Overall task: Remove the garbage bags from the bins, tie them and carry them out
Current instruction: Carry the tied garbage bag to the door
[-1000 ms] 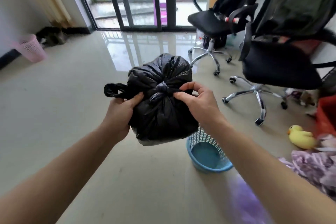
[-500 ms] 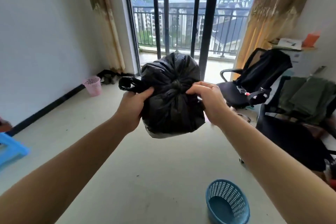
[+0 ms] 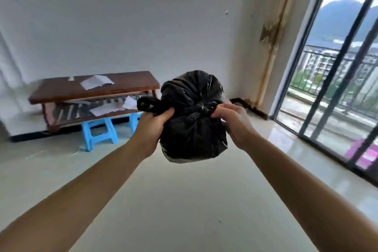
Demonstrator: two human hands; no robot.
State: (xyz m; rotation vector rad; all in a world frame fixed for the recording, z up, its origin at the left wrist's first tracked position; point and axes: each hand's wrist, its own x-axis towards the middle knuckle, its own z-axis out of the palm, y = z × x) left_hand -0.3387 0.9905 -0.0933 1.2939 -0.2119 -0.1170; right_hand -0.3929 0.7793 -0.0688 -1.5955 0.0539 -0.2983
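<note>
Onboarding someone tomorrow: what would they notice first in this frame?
A black garbage bag is held up mid-frame: the left hand grips its looped tail, the right hand pinches the knot. Back left stands a brown wooden table with blue stools under it; glass balcony doors are on the right.

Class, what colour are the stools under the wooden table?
Light blue stools, clearest in the head view.

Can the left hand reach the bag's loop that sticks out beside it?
Probably yes: the left hand grips the garbage bag just under the loop, and nothing covers it.
</note>
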